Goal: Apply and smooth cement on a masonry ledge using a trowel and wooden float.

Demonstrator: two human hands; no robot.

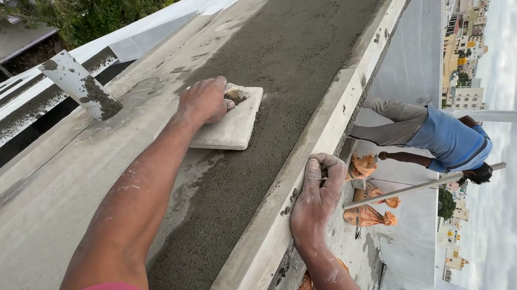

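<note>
I note left hand (203,101) closed on wooden float (231,127), flat on wet mortar strip (288,70), frame centre. Right hand (315,198) at 5 o'clock, fingers curled gripping formwork board (336,107). Co-worker (439,139) at 3 o'clock.

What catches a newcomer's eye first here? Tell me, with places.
At centre, the left hand presses a pale float onto the grey wet mortar strip. Lower, the right hand grips the formwork board at the edge. Beyond it, right, a person in a blue shirt bends over.
</note>
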